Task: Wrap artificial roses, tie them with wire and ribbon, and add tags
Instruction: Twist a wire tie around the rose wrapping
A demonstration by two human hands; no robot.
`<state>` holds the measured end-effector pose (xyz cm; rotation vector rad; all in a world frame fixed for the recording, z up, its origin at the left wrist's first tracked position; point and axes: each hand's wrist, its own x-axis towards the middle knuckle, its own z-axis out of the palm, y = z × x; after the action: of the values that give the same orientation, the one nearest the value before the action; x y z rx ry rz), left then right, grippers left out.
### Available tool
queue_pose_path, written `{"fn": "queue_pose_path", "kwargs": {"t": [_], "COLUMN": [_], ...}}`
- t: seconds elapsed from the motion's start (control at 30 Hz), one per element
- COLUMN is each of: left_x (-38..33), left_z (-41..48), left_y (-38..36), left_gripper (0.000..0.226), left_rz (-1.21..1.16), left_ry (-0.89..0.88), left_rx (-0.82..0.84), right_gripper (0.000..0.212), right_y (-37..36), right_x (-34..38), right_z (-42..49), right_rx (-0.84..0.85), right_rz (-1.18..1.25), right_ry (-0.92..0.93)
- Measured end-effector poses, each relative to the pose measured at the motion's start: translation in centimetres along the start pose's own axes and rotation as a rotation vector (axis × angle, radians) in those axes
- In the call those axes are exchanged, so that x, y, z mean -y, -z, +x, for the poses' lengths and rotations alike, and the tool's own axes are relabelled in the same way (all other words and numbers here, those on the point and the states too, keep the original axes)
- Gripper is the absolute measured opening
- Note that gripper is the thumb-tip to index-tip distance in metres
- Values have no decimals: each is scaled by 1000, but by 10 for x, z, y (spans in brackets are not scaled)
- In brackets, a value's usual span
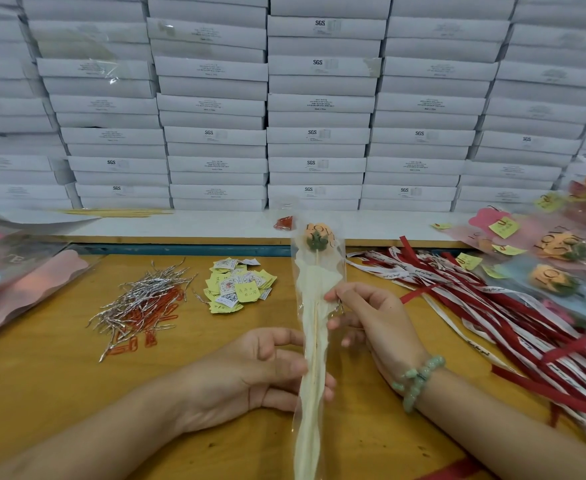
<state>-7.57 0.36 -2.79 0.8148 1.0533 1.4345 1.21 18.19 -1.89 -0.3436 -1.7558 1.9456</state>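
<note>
An orange artificial rose [319, 237] on a thin stick sits inside a clear and cream wrapper [314, 341] that stands upright over the wooden table [59, 382]. My left hand [263, 372] grips the wrapper low down, fingers curled round it. My right hand [367, 317] pinches a silver wire tie [339, 306] against the wrapper's right side at mid-height. A heap of silver wire ties [142, 299] with red clips lies to the left. Yellow and white tags [237, 285] are piled beside it. Red and white ribbons [492, 306] spread out to the right.
Finished wrapped roses [558, 258] with yellow tags lie at the far right. Pink wrapper sheets [18, 282] are stacked at the left edge. Bamboo sticks [118, 212] rest on a white shelf, and white boxes [319, 98] form a wall behind.
</note>
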Motion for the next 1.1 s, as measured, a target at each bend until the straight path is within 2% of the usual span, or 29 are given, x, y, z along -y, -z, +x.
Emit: {"fn": "queue_pose_path", "kwargs": {"t": [0.27,0.43,0.53,0.67,0.8,0.93,1.1], "left_x": [0,4,4,6,9,9,10], "left_z": [1,3,1,1,1,3,4], "left_y": [-5,-9,-11,-10,-7,-3,0], "left_gripper": [47,61,37,34,30,36,24], "left_rz": [-26,17,103,102,126,178,176], "left_ry": [-26,-78,-91,-135,-226,-319,-360], "left_rx": [-40,-194,-185,-161,-243,-381,-478], "right_gripper": [20,20,24,23,21,12,11], "right_y": [1,1,1,2,5,6,0], "right_x": [1,1,0,0,-1,-4,-6], "right_z": [-1,-1,-1,-2,1,1,-3], "right_rx": [-7,-28,-15,-5,-36,118,347], "right_rz": [-35,-66,-85,-57,-57,-160,-129], "right_ry": [41,69,80,72,80,44,-60]}}
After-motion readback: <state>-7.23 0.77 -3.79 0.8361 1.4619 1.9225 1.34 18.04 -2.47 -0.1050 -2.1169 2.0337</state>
